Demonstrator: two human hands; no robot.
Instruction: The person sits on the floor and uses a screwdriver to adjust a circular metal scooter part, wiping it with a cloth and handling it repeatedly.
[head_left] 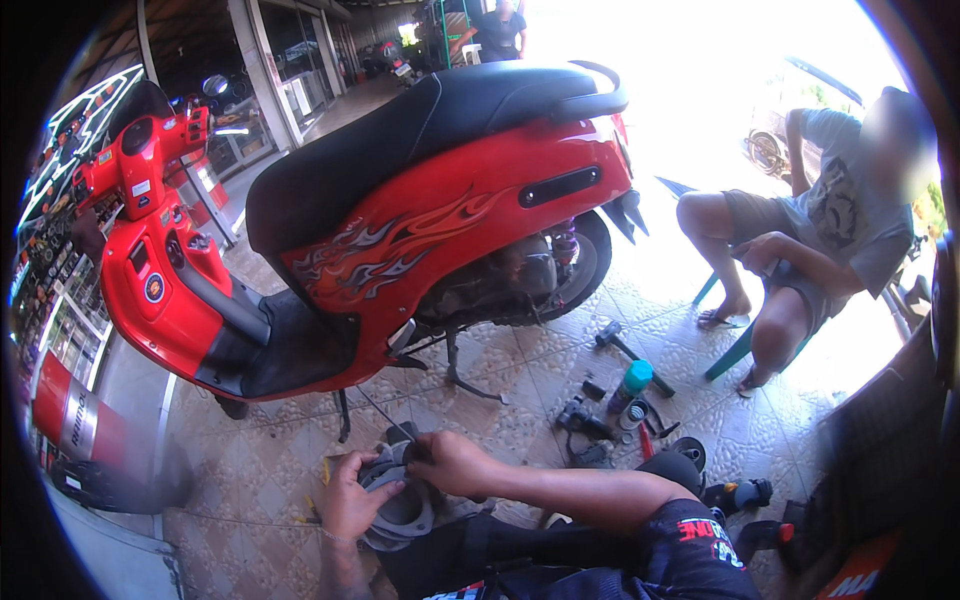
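In front of my lap is a grey metal casting (424,522) with a wide round opening, apparently an engine part. My left hand (350,498) is closed on its left side, the thumb lying across its upper face. My right hand (452,466) is closed at the casting's upper right, its fingers pinching a thin dark rod (378,413) that slants up and left toward the scooter. The rod's lower end is hidden by the fingers. Just beyond my hands stands a red scooter (420,235) with a black seat and flame decals, propped on its stand.
On the tiles to the right lie a hammer (625,347), a can with a teal cap (633,383), a black power tool (580,418) and other parts. Farther right a person (840,195) sits on a green stool (732,354). Another person (499,35) is in the background.
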